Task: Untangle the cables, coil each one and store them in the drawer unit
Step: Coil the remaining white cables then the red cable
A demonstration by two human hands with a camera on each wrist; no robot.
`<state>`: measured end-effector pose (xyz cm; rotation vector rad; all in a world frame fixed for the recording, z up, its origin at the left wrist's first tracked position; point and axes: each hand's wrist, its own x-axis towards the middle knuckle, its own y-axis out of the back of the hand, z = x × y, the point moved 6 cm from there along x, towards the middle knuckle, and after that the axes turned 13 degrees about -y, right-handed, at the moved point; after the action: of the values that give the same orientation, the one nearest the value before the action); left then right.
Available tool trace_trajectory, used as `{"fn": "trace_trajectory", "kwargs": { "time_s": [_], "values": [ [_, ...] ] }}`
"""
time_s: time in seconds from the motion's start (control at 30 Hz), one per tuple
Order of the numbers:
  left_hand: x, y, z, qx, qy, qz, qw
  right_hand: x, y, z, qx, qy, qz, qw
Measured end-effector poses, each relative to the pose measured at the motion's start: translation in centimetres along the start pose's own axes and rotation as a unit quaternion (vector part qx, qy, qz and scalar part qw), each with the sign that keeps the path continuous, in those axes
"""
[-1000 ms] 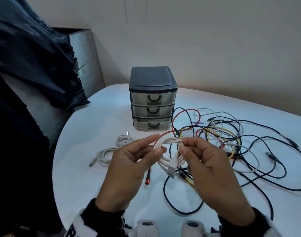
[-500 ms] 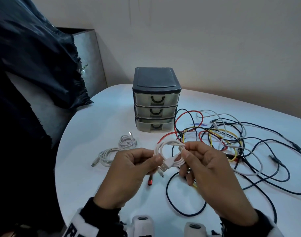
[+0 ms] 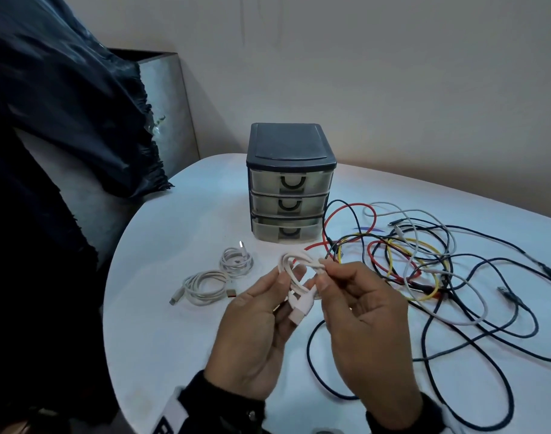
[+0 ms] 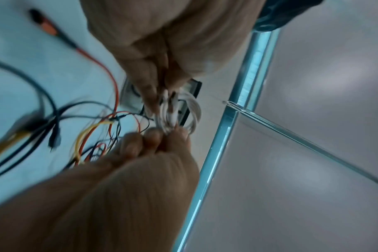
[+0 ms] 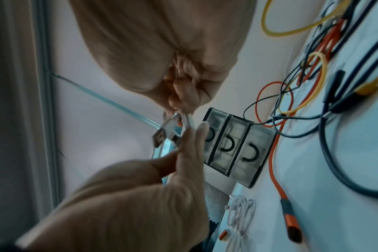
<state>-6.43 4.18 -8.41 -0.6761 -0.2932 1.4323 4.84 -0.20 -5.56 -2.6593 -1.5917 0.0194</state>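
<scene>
A rounded white table (image 3: 161,308) stands against a plain off-white wall (image 3: 393,89), with dark fabric (image 3: 64,120) draped over a grey metallic panel (image 3: 167,114) at left.

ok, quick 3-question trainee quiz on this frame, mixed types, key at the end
1. True or false: a drawer of the drawer unit is open.
2. How many finished white coils lie on the table?
3. The white cable in mid-coil is held by: A) left hand only, B) right hand only, C) both.

Key: 1 false, all three are shut; 2 two, left of the hands; 3 C, each hand pinches it.
</scene>
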Motion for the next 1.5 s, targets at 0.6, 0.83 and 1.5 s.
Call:
{"fn": "trace_trajectory", "kwargs": {
  "time_s": [0.6, 0.83, 1.5],
  "values": [
    [2.4, 8.9, 10.4, 0.089, -0.168, 0.12, 0.975, 4.7, -4.6, 4.6, 0.05, -0.267, 0.051, 0.961],
    [2.7, 9.3, 9.9, 0.075, -0.161, 0.115, 0.977, 7.2, -6.0, 7.1, -0.032, -0.277, 0.068, 0.958],
    [1.2, 2.3, 4.4, 0.193, -0.116, -0.029, 0.974, -1.8, 5.1, -3.5, -0.171, -0.135, 0.06, 0.974]
  ]
}}
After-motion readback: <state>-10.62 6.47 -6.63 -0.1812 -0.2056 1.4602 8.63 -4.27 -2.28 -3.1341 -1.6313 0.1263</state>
